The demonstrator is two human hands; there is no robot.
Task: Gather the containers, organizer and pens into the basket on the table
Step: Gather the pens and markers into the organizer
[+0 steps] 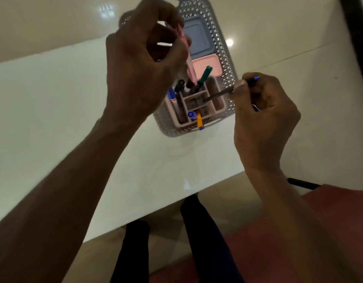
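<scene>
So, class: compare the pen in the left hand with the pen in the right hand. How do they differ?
The pink pen is pale and points steeply down into the organizer; the dark pen lies near level, tip over a middle compartment. The left hand holds the pink pen from above; the right hand pinches the dark pen's end. Both are over the basket.

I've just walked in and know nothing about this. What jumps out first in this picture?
Two bare hands working over a grey lattice basket on a white table. The left hand lowers a pink pen into the beige organizer, already bristling with pens, while the right hand aims a dark pen at its middle. Behind sit a blue-lidded container and a pink one.
</scene>
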